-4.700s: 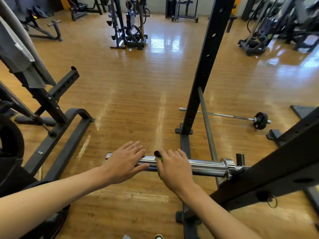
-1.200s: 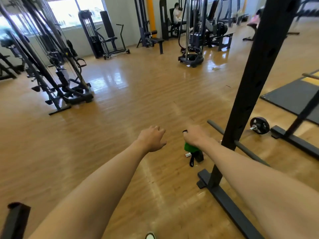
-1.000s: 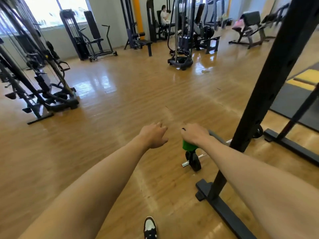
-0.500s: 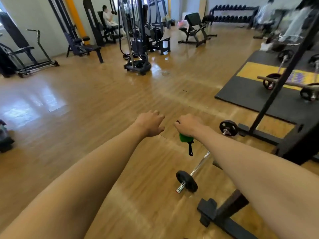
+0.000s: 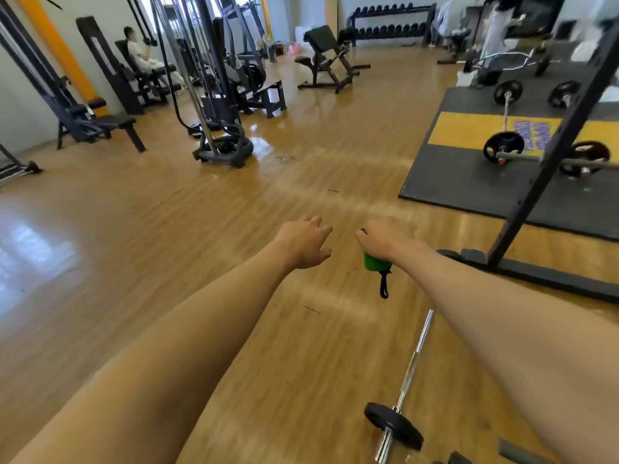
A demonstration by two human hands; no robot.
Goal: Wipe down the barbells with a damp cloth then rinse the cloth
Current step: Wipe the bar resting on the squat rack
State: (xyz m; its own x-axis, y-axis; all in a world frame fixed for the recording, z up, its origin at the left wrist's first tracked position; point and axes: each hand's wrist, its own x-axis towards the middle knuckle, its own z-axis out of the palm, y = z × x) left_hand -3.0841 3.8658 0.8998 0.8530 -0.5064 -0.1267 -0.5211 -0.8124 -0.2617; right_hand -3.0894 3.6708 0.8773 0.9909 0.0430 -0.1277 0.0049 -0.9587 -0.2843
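Bare wooden floor (image 5: 167, 229) stretches ahead and to the left; a black mat (image 5: 469, 182) and a rack upright (image 5: 542, 169) bound the right side. A barbell (image 5: 413, 360) lies on the floor below the right hand (image 5: 382, 241), not touching it. The left hand (image 5: 304, 241) is loosely curled and holds nothing. The right hand's fingers are closed around a bunched green cloth (image 5: 373, 261).
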